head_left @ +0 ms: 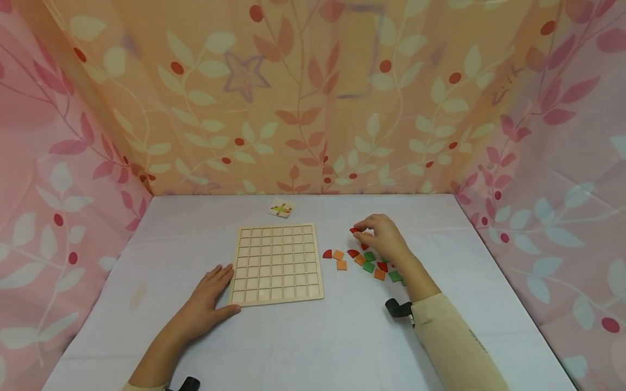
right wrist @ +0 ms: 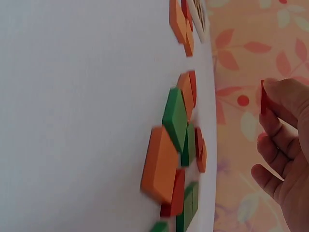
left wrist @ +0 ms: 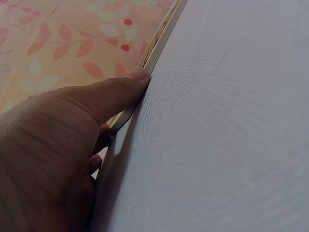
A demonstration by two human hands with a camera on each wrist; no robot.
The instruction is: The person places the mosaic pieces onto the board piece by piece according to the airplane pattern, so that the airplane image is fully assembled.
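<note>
A square wooden grid board (head_left: 276, 269) lies on the white table, its cells bare. My left hand (head_left: 204, 304) rests at its lower left, fingers along the left side and thumb by the near corner. In the left wrist view the thumb (left wrist: 118, 96) touches the board's edge; the other fingers are partly hidden. My right hand (head_left: 383, 238) pinches a red quarter-circle tile (right wrist: 263, 96) between thumb and fingertips, raised above the table. Below it lie loose tiles: orange squares (head_left: 342, 265), green squares (head_left: 368, 266) and red quarter-circles (head_left: 327, 254). The right hand and forearm cover some of them.
Behind the board lies a small patterned card (head_left: 281, 208). Flowered cloth (head_left: 303, 98) hangs at the back and both sides of the table (head_left: 293, 347). A black wrist camera (head_left: 397, 308) juts out beside the right sleeve.
</note>
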